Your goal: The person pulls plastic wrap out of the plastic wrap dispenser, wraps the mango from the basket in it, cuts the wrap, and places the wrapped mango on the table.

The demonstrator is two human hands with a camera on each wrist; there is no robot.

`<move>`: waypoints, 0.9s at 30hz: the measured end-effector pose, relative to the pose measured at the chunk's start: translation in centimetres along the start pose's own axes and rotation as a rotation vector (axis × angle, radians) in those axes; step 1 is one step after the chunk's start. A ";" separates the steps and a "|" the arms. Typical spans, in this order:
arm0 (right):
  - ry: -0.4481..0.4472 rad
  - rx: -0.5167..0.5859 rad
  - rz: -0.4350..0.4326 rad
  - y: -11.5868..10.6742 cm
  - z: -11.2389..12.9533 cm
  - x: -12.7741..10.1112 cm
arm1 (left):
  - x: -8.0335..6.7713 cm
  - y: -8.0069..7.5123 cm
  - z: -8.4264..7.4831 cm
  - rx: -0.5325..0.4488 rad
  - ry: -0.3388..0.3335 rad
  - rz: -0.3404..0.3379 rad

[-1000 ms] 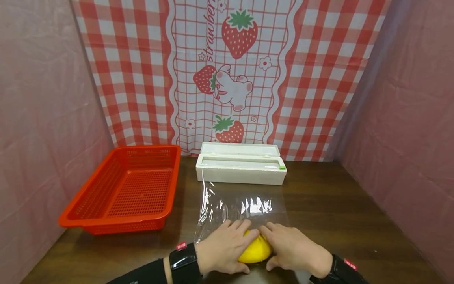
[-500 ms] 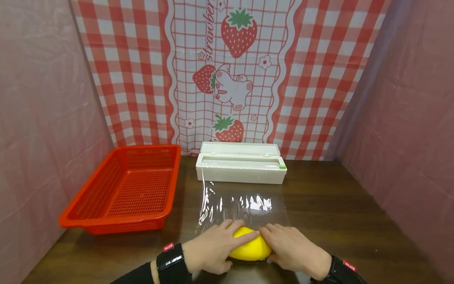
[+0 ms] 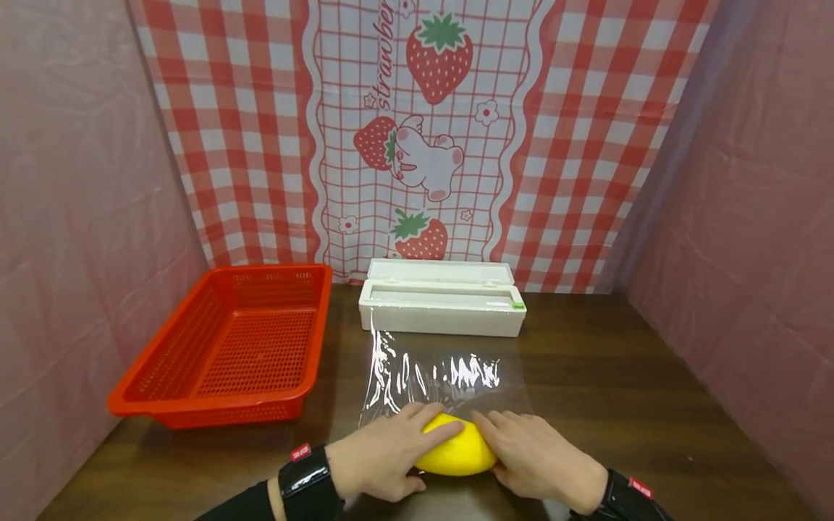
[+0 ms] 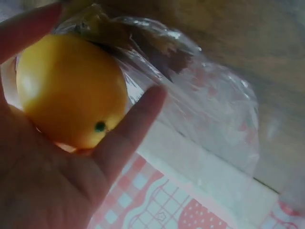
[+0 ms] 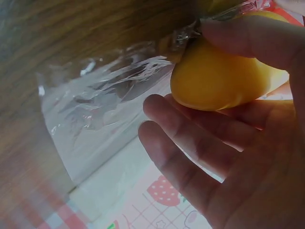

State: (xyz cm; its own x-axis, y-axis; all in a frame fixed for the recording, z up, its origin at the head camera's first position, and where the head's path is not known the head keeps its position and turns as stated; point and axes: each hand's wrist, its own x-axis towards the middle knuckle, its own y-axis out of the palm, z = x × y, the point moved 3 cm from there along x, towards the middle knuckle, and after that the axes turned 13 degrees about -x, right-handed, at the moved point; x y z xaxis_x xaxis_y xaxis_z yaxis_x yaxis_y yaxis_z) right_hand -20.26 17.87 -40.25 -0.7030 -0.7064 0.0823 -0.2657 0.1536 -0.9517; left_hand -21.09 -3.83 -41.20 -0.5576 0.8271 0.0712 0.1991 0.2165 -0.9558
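A smooth yellow fruit [image 3: 456, 454] lies on the near end of a sheet of clear cling film [image 3: 443, 376] on the dark wooden table [image 3: 619, 376]. My left hand [image 3: 381, 456] cups its left side and my right hand [image 3: 534, 456] its right side, fingers over the top and thumbs on the near side. In the left wrist view the yellow fruit [image 4: 71, 90] sits against the palm with crumpled cling film [image 4: 205, 109] gathered over it. In the right wrist view the thumb lies across the yellow fruit [image 5: 224, 76], fingers below it, with cling film [image 5: 105, 105] trailing off.
The film runs back to a white dispenser box [image 3: 443, 307] with its lid up, at the table's rear middle. A red mesh basket [image 3: 241, 347] stands at the left. Pink cloth walls close both sides, and a checked strawberry cloth hangs behind.
Both hands have drawn slightly apart and back, so more of the yellow fruit shows between them. The fruit has shifted a little away from me on the film.
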 end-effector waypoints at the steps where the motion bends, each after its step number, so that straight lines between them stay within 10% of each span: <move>1: -0.005 -0.011 0.001 0.0 0.0 0.0 | -0.1 -0.1 0.1 -0.029 -0.012 0.010; 27: -0.111 -0.148 -0.065 0.2 0.4 0.0 | 0.2 0.2 0.6 0.059 0.032 -0.050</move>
State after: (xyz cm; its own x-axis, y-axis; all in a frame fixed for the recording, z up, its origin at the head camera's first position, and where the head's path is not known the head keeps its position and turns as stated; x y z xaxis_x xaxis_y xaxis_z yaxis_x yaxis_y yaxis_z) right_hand -20.07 17.67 -40.57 -0.6062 -0.7889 0.1008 -0.4078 0.1995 -0.8910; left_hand -21.63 -3.98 -41.57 -0.5395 0.8323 0.1275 0.1230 0.2277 -0.9659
